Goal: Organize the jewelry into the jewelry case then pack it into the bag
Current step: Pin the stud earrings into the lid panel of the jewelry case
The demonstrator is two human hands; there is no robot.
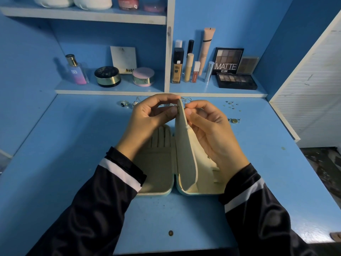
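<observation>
A cream jewelry case (pixel 158 174) lies open on the blue desk, ring slots showing in its left half. Its middle flap (pixel 184 145) stands upright between the halves. My left hand (pixel 147 119) pinches the flap's top edge, thumb pressed against a small metal piece there. My right hand (pixel 208 130) pinches a small earring against the flap's right side; the earring is mostly hidden by my fingertips. Loose rings (pixel 124 104) lie on the desk behind my left hand. An earring (pixel 234 121) and tiny studs (pixel 231 105) lie to the right. No bag is in view.
Behind the desk a low shelf (pixel 110 91) holds a perfume bottle (pixel 76 71), powder jars (pixel 107 76), foundation and concealer tubes (pixel 178 67) and eyeshadow palettes (pixel 236 80). A white panel (pixel 304 100) borders the desk on the right. A small round knob (pixel 170 233) sits near the front edge.
</observation>
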